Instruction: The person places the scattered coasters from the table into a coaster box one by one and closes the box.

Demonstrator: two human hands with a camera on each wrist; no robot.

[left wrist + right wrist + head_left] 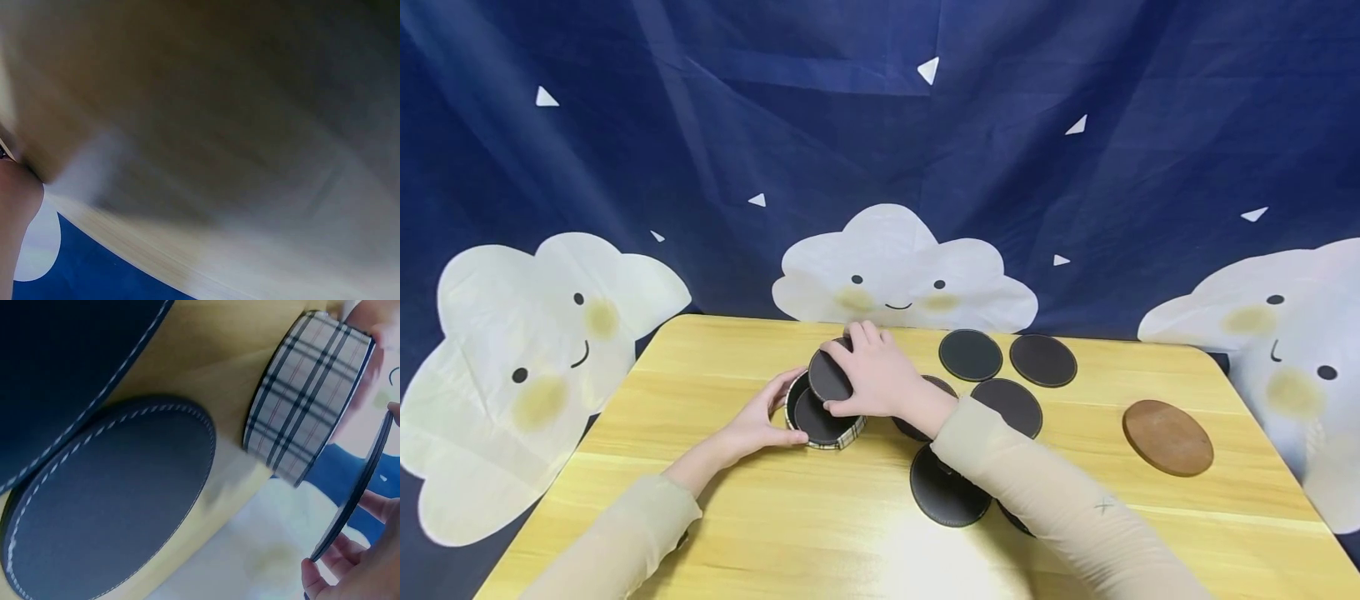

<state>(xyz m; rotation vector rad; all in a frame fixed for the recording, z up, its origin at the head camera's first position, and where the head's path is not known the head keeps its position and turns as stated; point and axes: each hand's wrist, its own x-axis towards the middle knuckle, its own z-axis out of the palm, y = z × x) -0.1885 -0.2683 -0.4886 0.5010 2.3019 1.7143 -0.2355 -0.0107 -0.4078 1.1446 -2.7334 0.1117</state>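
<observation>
A round plaid-sided coaster holder (pixel 848 439) with a dark interior stands on the table. My left hand (pixel 752 427) grips its left side, thumb at the front and fingers behind. Over the holder's upper right, a round dark coaster (pixel 828 375) is held tilted by my right hand (pixel 880 377). The right wrist view shows this coaster (pixel 357 481) edge-on, pinched at its rim, apart from the plaid wall (pixel 309 394). The left wrist view is mostly dim, blurred table surface, so the left fingers' contact is hidden there.
Several dark stitched coasters (pixel 970 355) lie right of the holder, some partly under the right forearm. A brown round disc (pixel 1168 437) lies farther right on the wooden table (pixel 760 533). Behind the table's back edge hangs a blue cloud-patterned cloth (pixel 850 125).
</observation>
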